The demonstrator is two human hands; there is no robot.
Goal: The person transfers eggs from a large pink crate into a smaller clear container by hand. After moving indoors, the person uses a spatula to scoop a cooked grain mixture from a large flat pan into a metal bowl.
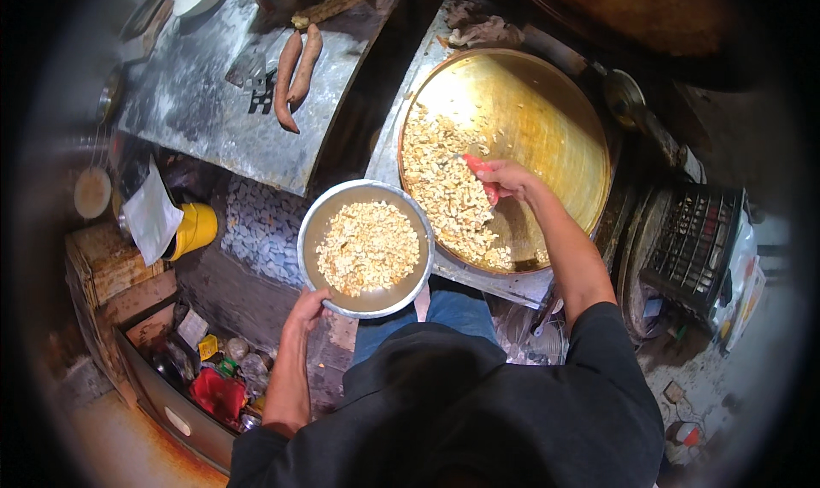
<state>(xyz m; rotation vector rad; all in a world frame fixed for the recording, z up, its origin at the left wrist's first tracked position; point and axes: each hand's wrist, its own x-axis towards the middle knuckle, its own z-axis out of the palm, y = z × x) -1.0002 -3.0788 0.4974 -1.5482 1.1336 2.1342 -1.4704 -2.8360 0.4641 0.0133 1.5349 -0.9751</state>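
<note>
My left hand (312, 307) grips the near-left rim of a round metal bowl (309, 232), which I hold off the left edge of the large tray. Chopped nuts that look like walnut pieces (368, 248) fill much of the bowl. In my right hand (509, 177) is a red-handled tool (482, 175), probably a scraper; its working end cannot be made out clearly. It is over a big round golden metal tray (551, 142). More nut pieces (442, 180) are heaped along the tray's left side, with a few scattered towards its middle.
Two long sweet potatoes (296, 78) lie on a metal-topped table (192, 104) at upper left. Below it are pale stones (259, 232) and a yellow bucket (194, 230). An open drawer (182, 417) holds clutter. To the right stand a black crate (695, 244) and a long-handled pan (624, 97).
</note>
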